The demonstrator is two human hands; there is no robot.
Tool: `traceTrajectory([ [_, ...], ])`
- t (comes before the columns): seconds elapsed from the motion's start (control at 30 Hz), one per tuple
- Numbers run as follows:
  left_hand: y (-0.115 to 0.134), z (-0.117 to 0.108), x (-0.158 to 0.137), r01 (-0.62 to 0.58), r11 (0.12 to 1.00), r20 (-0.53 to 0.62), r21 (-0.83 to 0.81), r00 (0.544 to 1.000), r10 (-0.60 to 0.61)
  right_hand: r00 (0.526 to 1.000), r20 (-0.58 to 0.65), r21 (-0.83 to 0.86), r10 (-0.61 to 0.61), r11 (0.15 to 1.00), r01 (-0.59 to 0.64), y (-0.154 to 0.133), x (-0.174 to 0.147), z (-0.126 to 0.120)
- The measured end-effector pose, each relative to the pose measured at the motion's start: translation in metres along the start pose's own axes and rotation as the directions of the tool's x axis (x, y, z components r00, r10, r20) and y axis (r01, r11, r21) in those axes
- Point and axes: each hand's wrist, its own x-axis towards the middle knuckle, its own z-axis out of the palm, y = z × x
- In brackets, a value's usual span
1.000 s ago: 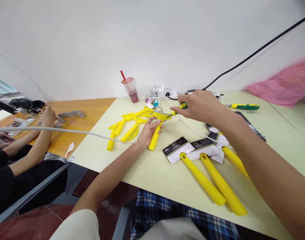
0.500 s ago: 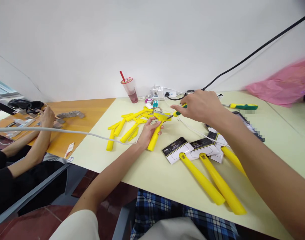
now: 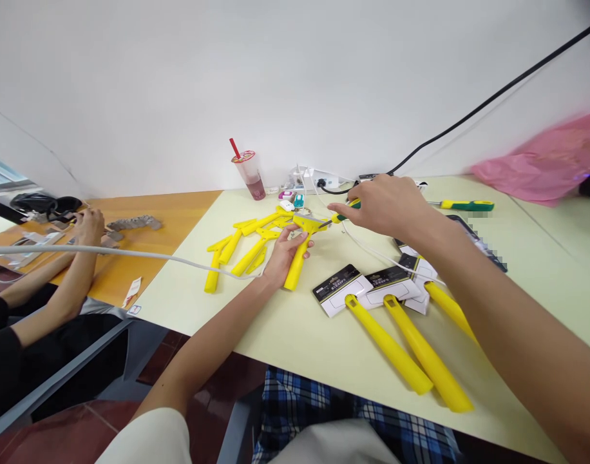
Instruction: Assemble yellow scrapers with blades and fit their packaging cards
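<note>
My left hand (image 3: 284, 256) is wrapped round the handle of a yellow scraper (image 3: 297, 263), whose wide head points away from me. My right hand (image 3: 384, 201) grips a screwdriver (image 3: 341, 218) with a green and yellow handle, and its shaft reaches the side of the scraper head. Whether the tip sits in a screw is too small to tell. Left of the held scraper lies a pile of yellow scraper parts (image 3: 249, 250). Nearer me on the right are several yellow handles (image 3: 391, 348) with black and white cards (image 3: 342, 290) at their heads.
A cup with a red straw (image 3: 250, 175) stands by the wall, beside a power strip (image 3: 314, 177). Another screwdriver (image 3: 467, 205), a dark phone-like device (image 3: 478, 241) and a pink bag (image 3: 531, 167) are on the right. A white cable (image 3: 131, 251) crosses the left. A co-worker's hands (image 3: 89, 227) are at the orange table.
The view has shifted very slightly. Both hands keep their hold, with the screwdriver still at the scraper head.
</note>
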Motion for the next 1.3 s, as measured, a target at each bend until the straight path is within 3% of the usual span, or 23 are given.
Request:
traceTrajectory([
  [0.27, 0.004, -0.002, 0.001, 0.012, 0.994, -0.002, -0.105, 1.000, -0.012, 0.998, -0.051, -0.007, -0.047, 0.999, 0.047, -0.015, -0.006, -0.027],
  [0.4, 0.011, -0.001, -0.003, 0.067, 0.978, 0.046, -0.198, 0.997, -0.059, 0.996, -0.078, -0.044, -0.031, 0.999, 0.027, -0.015, -0.007, -0.052],
  [0.5, 0.014, -0.001, -0.006, 0.104, 0.960, 0.094, -0.259, 0.992, -0.082, 0.984, -0.158, -0.026, 0.086, 0.995, -0.092, -0.013, -0.009, -0.077],
  [0.6, 0.015, -0.002, -0.009, 0.131, 0.955, 0.134, -0.264, 0.986, -0.098, 0.917, -0.306, 0.174, 0.257, 0.962, -0.211, -0.006, -0.011, -0.094],
  [0.7, 0.015, -0.002, -0.009, 0.143, 0.958, 0.134, -0.247, 0.985, -0.113, 0.823, -0.381, 0.536, 0.421, 0.826, -0.174, 0.012, -0.008, -0.095],
  [0.77, 0.015, -0.001, -0.009, 0.140, 0.962, 0.123, -0.234, 0.986, -0.114, 0.794, -0.291, 0.760, 0.534, 0.633, -0.148, 0.030, -0.003, -0.088],
  [0.83, 0.016, -0.001, -0.008, 0.131, 0.966, 0.122, -0.223, 0.987, -0.106, 0.816, -0.135, 0.885, 0.563, 0.438, -0.156, 0.050, 0.003, -0.077],
  [0.9, 0.016, 0.000, -0.008, 0.122, 0.969, 0.123, -0.214, 0.988, -0.097, 0.854, -0.023, 0.921, 0.519, 0.345, -0.184, 0.069, 0.008, -0.065],
  [0.93, 0.016, 0.000, -0.009, 0.119, 0.971, 0.123, -0.209, 0.988, -0.094, 0.864, 0.017, 0.914, 0.503, 0.342, -0.217, 0.077, 0.009, -0.058],
  [0.97, 0.016, 0.000, -0.009, 0.116, 0.972, 0.122, -0.203, 0.988, -0.093, 0.840, 0.012, 0.898, 0.543, 0.364, -0.248, 0.083, 0.010, -0.051],
  [1.03, 0.016, 0.001, -0.010, 0.112, 0.976, 0.118, -0.189, 0.989, -0.090, 0.798, 0.023, 0.792, 0.602, 0.476, -0.382, 0.095, 0.010, -0.036],
  [1.13, 0.016, 0.003, -0.010, 0.102, 0.980, 0.115, -0.170, 0.990, -0.083, 0.775, 0.099, 0.353, 0.624, 0.706, -0.614, 0.108, 0.008, -0.012],
  [1.2, 0.015, 0.002, -0.010, 0.096, 0.982, 0.115, -0.161, 0.990, -0.078, 0.800, 0.120, 0.125, 0.588, 0.791, -0.599, 0.116, 0.007, 0.003],
  [1.3, 0.014, 0.002, -0.009, 0.096, 0.984, 0.128, -0.149, 0.989, -0.077, 0.829, 0.085, 0.020, 0.553, 0.831, -0.557, 0.126, 0.007, 0.024],
])
